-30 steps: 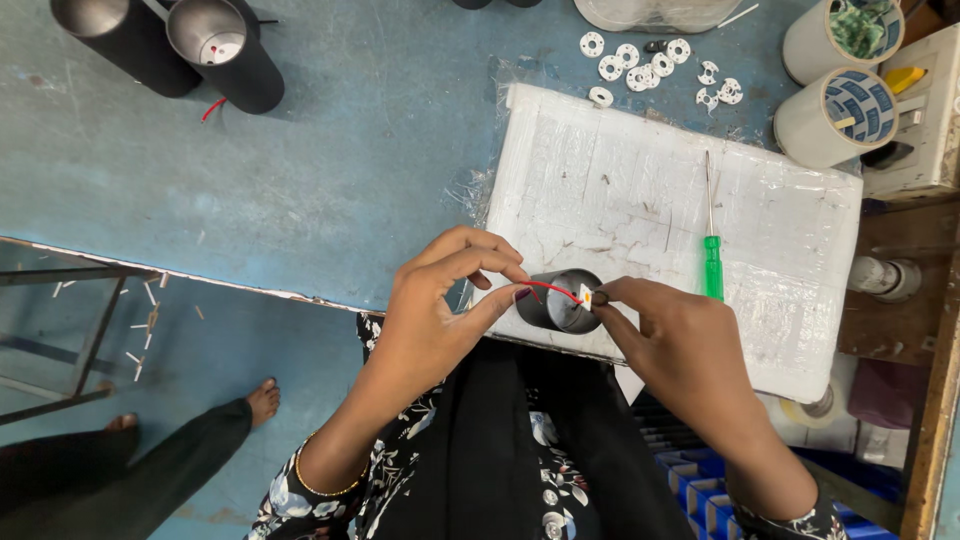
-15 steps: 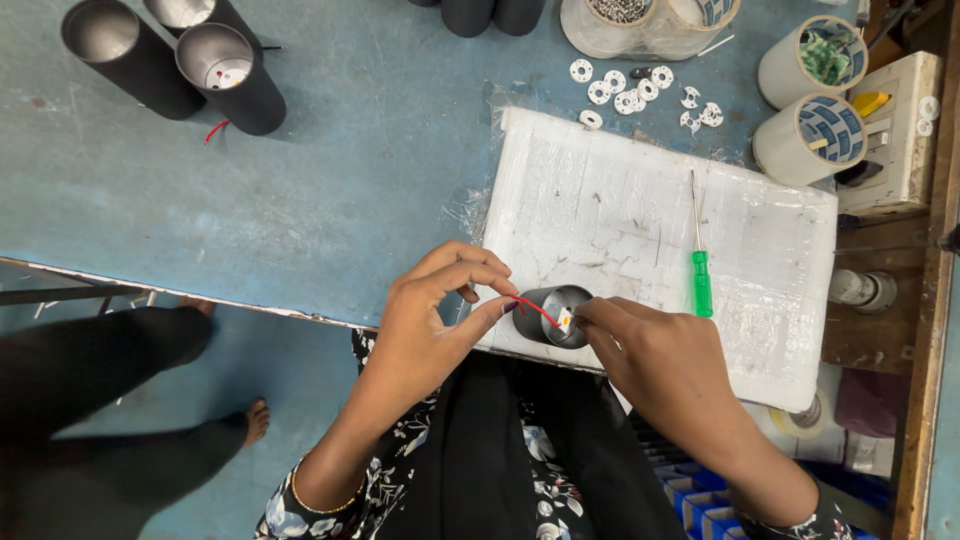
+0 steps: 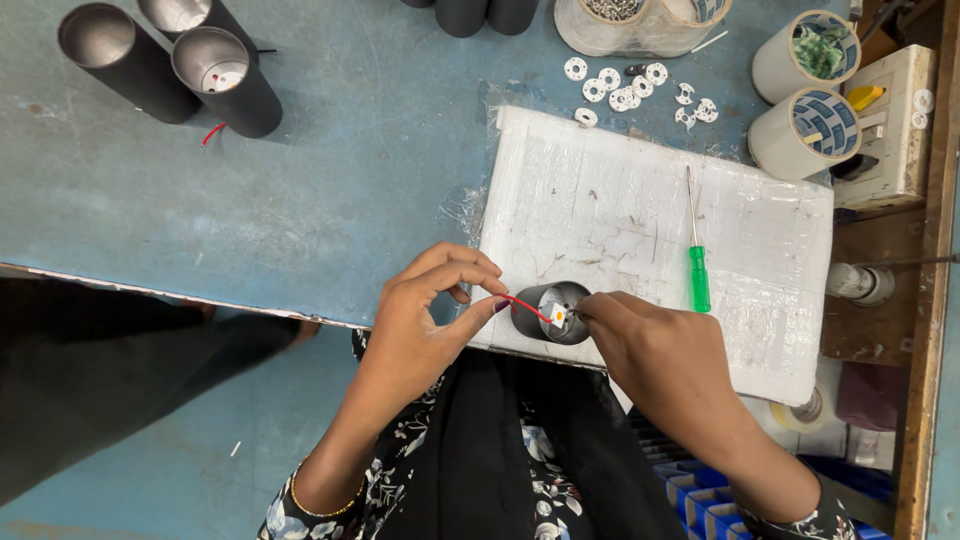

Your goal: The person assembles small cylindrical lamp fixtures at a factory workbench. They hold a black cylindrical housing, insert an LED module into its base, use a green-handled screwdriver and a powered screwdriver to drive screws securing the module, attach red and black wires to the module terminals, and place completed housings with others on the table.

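Hands wiring a short black cylinder at the blue workbench [image 3: 330,190] edge

A white foam pad [image 3: 640,215] is lying at the bench's three o'clock side, and the black cylindrical housing [image 3: 548,312] is sitting at its six o'clock corner. The left hand [image 3: 425,320] is pinching the red wire [image 3: 522,305]; the right hand's [image 3: 660,350] fingertips are gripping the housing rim. A green screwdriver [image 3: 697,262] is resting at two o'clock.

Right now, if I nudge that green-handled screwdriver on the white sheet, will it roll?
Probably: the green-handled screwdriver lies flat and free, and its handle looks round. It looks stiff and light, with a thin metal shaft. The white sheet looks wrinkled, which may slow it.
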A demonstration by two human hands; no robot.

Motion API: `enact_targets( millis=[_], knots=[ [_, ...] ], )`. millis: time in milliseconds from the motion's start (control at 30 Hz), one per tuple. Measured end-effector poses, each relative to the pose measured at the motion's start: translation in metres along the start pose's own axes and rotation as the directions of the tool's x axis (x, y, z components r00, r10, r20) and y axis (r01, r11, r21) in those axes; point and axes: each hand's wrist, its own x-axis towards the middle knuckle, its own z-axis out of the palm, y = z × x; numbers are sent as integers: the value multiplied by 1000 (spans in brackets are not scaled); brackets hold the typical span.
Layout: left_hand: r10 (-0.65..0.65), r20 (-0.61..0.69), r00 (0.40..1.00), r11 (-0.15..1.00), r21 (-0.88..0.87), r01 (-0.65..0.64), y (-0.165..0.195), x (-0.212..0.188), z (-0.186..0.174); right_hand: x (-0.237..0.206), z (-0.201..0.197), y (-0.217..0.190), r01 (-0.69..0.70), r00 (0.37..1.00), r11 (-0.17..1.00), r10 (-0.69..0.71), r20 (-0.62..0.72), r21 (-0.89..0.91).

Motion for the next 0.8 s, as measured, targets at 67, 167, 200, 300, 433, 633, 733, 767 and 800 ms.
enact_targets(
  millis=[67, 167, 200, 300, 433, 633, 733, 767, 800],
  knots=[
    [-6, 4, 1000, 1000, 3, 6, 0, 0, 0, 0, 1, 0, 26, 1000, 1000, -26, 0, 17],
    [-23, 15, 1000, 1000, 6, 23, -1, 0, 1, 1, 2, 1, 23, 999, 998, -25, 23, 60],
    [-21, 19, 1000, 1000, 4, 21, -1, -1, 1, 1, 3, 1, 15, 999, 997, -18, 36, 78],
    [-5, 23, 1000, 1000, -4, 5, -2, 0, 1, 1, 1, 3, -13, 995, 993, 2, 95, 116],
    [-8, 19, 1000, 1000, -1, 8, -4, -3, 2, -1, -2, 4, -24, 998, 995, 18, 60, 93],
    [12, 35, 999, 999, -35, -11, -6, -5, 4, -3, -1, 4, -15, 999, 998, 13, 32, 61],
    [15, 30, 999, 1000, -22, -14, -6, -5, 4, -3, 1, 4, -10, 999, 999, 9, 35, 52],
    [14, 27, 1000, 1000, -18, -13, -6, -5, 4, -2, 2, 4, -11, 999, 999, 8, 43, 52],
    [13, 25, 1000, 1000, -14, -13, -6, -5, 4, -2, 3, 4, -11, 999, 999, 8, 51, 52]
  ],
)
